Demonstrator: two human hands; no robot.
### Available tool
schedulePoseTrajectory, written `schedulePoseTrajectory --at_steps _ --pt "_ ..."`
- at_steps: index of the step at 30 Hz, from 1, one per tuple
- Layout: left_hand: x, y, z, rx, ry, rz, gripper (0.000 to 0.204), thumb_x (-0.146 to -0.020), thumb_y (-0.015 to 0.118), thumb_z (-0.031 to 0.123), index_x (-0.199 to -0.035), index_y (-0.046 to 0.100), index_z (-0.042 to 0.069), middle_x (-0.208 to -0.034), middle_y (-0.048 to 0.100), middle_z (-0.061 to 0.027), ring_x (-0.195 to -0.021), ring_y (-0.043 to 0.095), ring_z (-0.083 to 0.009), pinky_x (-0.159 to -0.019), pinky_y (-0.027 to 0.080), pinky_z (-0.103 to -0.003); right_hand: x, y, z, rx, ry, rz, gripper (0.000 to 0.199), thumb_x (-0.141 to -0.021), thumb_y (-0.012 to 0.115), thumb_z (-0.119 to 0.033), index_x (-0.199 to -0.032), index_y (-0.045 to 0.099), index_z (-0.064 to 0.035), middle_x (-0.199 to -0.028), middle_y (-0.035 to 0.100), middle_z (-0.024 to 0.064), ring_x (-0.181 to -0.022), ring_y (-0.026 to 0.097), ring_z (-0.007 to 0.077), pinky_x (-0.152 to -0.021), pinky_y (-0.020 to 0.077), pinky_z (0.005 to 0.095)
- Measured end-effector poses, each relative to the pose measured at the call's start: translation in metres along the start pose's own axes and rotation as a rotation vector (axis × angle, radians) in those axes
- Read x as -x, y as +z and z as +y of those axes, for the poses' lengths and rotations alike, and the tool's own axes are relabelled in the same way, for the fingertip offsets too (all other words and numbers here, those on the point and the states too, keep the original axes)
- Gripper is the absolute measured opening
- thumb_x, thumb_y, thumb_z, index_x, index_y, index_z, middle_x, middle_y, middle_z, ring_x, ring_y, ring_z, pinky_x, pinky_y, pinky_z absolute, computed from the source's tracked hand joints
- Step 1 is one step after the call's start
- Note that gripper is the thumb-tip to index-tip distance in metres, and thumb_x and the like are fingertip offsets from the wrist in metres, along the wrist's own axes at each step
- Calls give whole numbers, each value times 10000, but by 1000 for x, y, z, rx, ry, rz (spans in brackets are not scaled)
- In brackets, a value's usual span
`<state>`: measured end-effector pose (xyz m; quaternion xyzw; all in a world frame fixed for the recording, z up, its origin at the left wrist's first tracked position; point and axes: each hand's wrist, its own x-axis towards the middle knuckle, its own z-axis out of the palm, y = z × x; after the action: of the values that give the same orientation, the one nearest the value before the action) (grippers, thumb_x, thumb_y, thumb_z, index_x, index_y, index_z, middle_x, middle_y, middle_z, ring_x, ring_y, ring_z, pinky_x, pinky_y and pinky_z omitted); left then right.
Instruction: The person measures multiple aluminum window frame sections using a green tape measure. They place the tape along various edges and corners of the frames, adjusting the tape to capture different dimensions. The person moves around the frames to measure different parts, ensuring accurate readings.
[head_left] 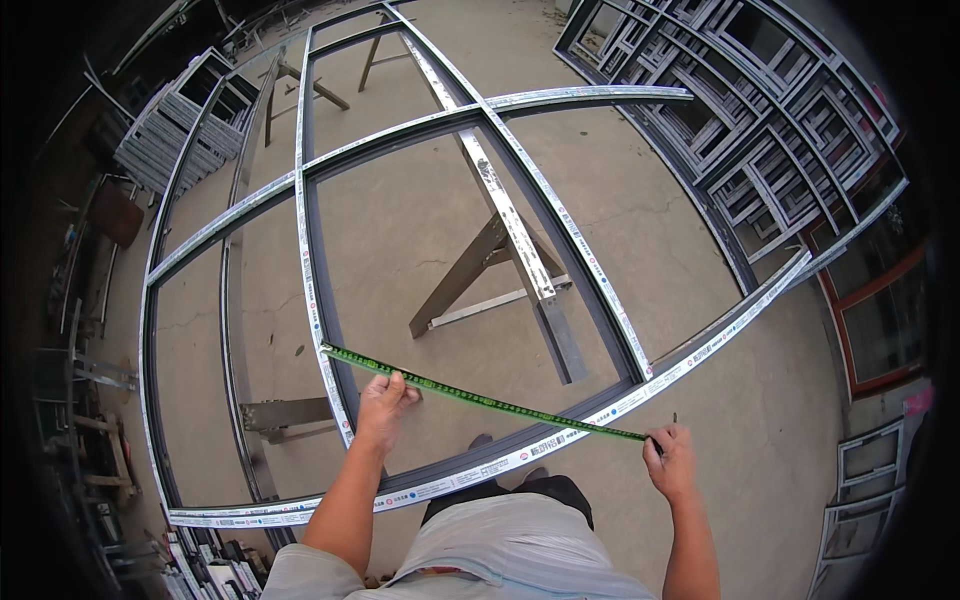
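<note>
A green tape measure blade (490, 401) is stretched on a slant above the near part of a large window frame (528, 455) with white printed film on its dark profiles. My left hand (384, 408) pinches the blade a short way from its far left end, which lies by a lengthwise bar (309, 262). Held closed at the blade's other end, my right hand (672, 462) is just beyond the near rail. Something dark shows in its grip, mostly hidden by the fingers, and a thin dark tip pokes up above them.
Sawhorses (505, 245) stand under the frame, with a pale beam (490, 180) across them. More frames (760, 110) lean at the far right, and others are stacked (185, 135) at the far left. Profile offcuts (215, 570) lie at the near left; red-brown framed panels (885, 320) stand at right.
</note>
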<state>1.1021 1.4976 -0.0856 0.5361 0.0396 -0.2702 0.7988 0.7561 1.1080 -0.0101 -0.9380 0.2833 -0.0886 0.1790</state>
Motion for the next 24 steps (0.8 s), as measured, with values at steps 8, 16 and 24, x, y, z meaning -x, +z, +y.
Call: schedulePoseTrajectory --at_steps 8,16,24 --pt "14 19 -23 88 67 206 203 -1087 733 303 -1021 659 125 -932 716 4 -843 690 -119 -853 592 -305 -103 -26 81 -8 -216 -89 122 -913 772 -127 -1026 795 -89 -1011 692 122 -986 656 348 -859 556 463" --pt "99 80 -114 247 -1 608 157 -1083 740 257 -1014 663 139 -894 721 -17 -849 727 -154 -817 636 -351 -158 -22 162 -5 -426 -243 110 -896 788 -139 -994 792 -90 -967 685 102 -974 663 331 -834 559 460" --pt "151 107 -155 171 -110 898 166 -1083 725 303 -1054 648 159 -879 714 -4 -737 676 -114 -674 609 -301 -181 -17 178 -72 -503 -414 97 -893 776 -95 -976 785 -47 -946 679 146 -961 633 377 -858 525 484"
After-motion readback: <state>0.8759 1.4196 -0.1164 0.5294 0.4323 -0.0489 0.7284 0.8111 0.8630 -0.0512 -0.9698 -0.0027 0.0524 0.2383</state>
